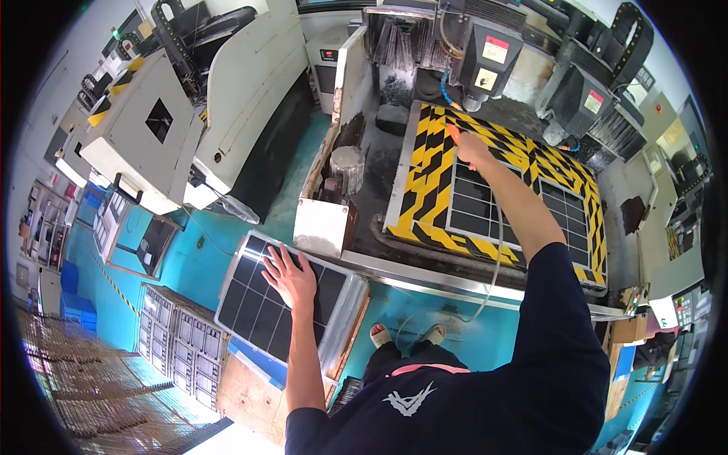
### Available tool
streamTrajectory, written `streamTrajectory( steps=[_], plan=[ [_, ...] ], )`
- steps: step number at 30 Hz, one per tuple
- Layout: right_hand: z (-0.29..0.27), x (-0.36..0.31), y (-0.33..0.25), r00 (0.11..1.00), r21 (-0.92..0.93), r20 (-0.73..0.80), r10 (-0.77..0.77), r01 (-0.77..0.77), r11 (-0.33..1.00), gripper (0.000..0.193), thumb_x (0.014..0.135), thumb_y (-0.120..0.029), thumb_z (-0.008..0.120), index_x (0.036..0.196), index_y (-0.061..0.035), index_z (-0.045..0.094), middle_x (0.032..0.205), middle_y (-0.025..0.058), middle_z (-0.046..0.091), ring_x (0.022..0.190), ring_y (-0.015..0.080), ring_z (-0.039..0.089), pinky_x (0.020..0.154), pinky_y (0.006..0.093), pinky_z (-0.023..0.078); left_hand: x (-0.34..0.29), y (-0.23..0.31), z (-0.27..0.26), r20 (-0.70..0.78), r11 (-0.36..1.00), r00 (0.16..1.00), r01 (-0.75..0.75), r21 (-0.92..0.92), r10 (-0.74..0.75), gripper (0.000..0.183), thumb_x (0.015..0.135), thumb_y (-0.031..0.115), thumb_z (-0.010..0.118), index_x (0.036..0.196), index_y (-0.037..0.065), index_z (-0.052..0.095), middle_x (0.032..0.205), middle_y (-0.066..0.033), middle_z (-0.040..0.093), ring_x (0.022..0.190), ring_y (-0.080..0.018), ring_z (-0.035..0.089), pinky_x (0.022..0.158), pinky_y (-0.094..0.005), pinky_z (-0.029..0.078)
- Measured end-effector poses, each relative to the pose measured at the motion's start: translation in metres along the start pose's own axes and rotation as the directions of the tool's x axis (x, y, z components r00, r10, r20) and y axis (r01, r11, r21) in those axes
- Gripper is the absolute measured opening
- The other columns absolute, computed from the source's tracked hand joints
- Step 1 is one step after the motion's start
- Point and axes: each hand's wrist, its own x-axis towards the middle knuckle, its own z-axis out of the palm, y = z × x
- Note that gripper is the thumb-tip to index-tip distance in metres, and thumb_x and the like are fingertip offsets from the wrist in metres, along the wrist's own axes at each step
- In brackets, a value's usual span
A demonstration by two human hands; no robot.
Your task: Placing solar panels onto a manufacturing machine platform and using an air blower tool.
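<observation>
My left hand (290, 279) lies with its fingers spread on a framed panel of dark squares (254, 299), at the top of a stack beside me. Reaching far forward, my right hand (474, 150) is closed around a small orange air gun (453, 133). A pale thin hose (493, 284) hangs below that arm and loops to the floor. Under the right hand is a machine bed covered with yellow-and-black striped tape (425, 178). Set into it are two framed grids of dark squares, a left grid (472, 205) partly behind my forearm and a right grid (565, 216).
Two machine spindle heads (489, 64) (580, 106) hang over the back of the bed. A metal rail (425, 278) edges its front. Stacked grey trays (178, 341) and a plywood board (254, 390) are at the lower left. Another white machine (144, 136) stands left.
</observation>
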Motion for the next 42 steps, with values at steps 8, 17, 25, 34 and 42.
streamTrajectory(
  steps=[8,17,25,34,42],
  plan=[
    [-0.001,-0.032,0.041,1.0,-0.018,-0.003,0.03,-0.03,0.999,0.034,0.093,-0.027,0.066,0.11,0.003,0.068,0.102,0.025,0.074,0.092,0.0365,0.075,0.082,0.0457,0.059,0.0,0.0,0.001,0.028,1.0,1.0,-0.011,0.011,0.011,0.059,0.105,0.037,0.051,0.153,0.003,0.045,0.166,-0.0227,0.031,0.154,-0.0475,0.024,0.123,-0.0642,0.015],
    [0.002,-0.052,0.106,0.993,0.143,-0.079,0.086,-0.074,0.987,0.036,0.092,-0.027,0.065,0.106,0.0064,0.064,0.092,0.024,0.075,0.079,0.0385,0.075,0.078,0.0483,0.06,0.002,-0.016,0.011,0.051,1.0,0.999,-0.013,-0.015,0.014,0.062,0.104,0.041,0.053,0.154,0.006,0.046,0.165,-0.0201,0.034,0.154,-0.0452,0.025,0.124,-0.0621,0.016],
    [0.01,-0.101,0.213,0.975,0.288,-0.062,0.212,-0.186,0.939,0.036,0.096,-0.028,0.068,0.091,0.007,0.068,0.069,0.0187,0.072,0.062,0.0308,0.074,0.064,0.0424,0.061,-0.007,0.054,-0.028,-0.306,0.916,0.927,-0.303,-0.265,0.218,0.041,0.097,0.015,0.066,0.134,0.0,0.058,0.147,-0.0238,0.052,0.135,-0.0448,0.048,0.113,-0.0563,0.037],
    [-0.039,-0.166,0.356,0.937,0.442,-0.068,0.344,-0.281,0.852,0.041,0.098,-0.03,0.063,0.086,0.0097,0.067,0.064,0.0188,0.07,0.059,0.032,0.073,0.064,0.0431,0.061,-0.091,0.319,0.009,0.009,0.611,0.762,-0.511,-0.605,0.647,0.039,0.096,0.016,0.069,0.132,0.002,0.06,0.145,-0.0233,0.054,0.134,-0.0425,0.05,0.112,-0.0506,0.04],
    [-0.046,-0.211,0.504,0.838,0.357,-0.218,0.501,-0.409,0.84,0.04,0.098,-0.033,0.066,0.095,0.0072,0.068,0.074,0.0207,0.072,0.063,0.034,0.074,0.063,0.044,0.06,-0.161,0.423,0.036,0.276,0.569,0.607,-0.363,-0.738,0.745,0.037,0.1,0.021,0.066,0.133,0.006,0.06,0.146,-0.0183,0.055,0.136,-0.0392,0.05,0.114,-0.045,0.04]
  ],
)
